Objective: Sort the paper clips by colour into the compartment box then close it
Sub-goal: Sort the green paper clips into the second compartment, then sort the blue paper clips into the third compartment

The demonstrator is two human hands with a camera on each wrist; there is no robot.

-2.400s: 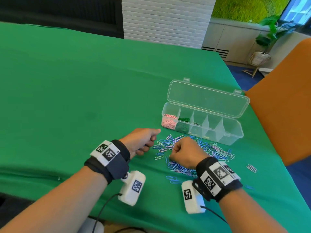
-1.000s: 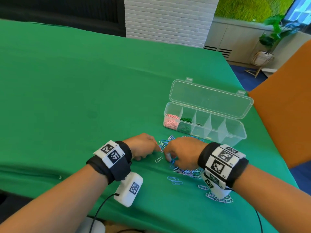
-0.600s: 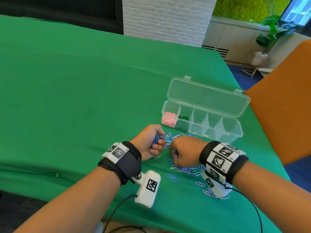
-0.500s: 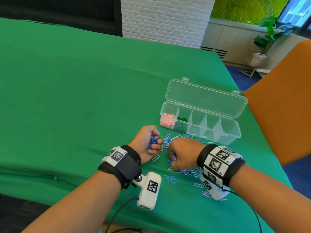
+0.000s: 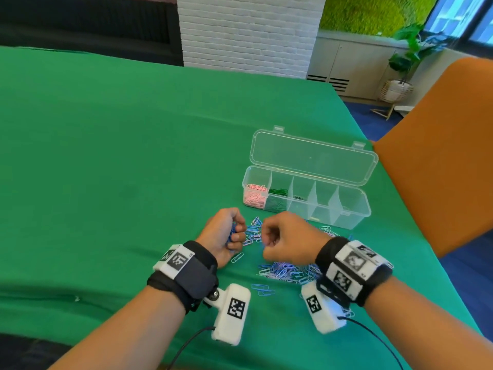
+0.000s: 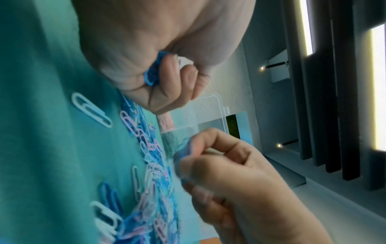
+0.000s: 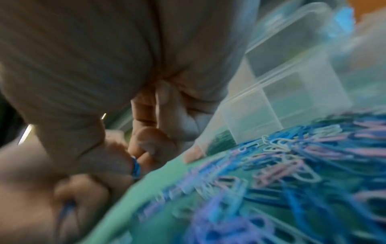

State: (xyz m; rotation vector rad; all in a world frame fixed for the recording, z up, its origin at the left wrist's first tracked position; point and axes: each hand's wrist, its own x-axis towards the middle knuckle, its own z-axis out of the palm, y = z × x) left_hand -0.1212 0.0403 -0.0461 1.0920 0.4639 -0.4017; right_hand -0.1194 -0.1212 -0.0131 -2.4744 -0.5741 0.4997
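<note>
Blue clips [image 5: 231,233] bunched in left hand [image 5: 222,236]; right hand [image 5: 286,240] pinches one blue clip [image 7: 135,167] over the pile [image 5: 288,272] near the open box [image 5: 306,206].

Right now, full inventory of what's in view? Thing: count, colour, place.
compartment box: one, clear plastic, five compartments, on the table beyond the hands, lid open
pink paper clips: a batch, in the leftmost compartment
green paper clips: a batch, in the second compartment from the left
loose paper clips: many, blue, pale blue and lilac, on the cloth by the hands
green tablecloth: one, covers the table
orange chair: one, right of the table
potted plant: one, far right on the floor
wrist cameras: two, white, under the wrists
left hand: grips a bunch of blue clips
right hand: pinches one blue clip
</note>
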